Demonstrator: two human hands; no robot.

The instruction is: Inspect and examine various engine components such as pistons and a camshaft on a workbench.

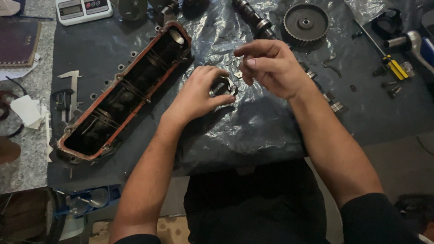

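Dark, oily metal: the left hand (199,92) grasps a small round metal part (223,86) over the crinkled plastic sheet (253,126), right of the red engine cover (124,88). The right hand (271,68) hovers just above, fingers pinched; whether they hold anything I cannot tell. Best to steady the part low over the sheet.

An engine workshop: cylinder head (124,90), toothed pulley (306,22), caliper (72,92) on bench.

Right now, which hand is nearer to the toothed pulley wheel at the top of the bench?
The right hand. It hovers just below and left of the toothed pulley wheel, while the left hand sits farther left and lower, gripping a small metal part.
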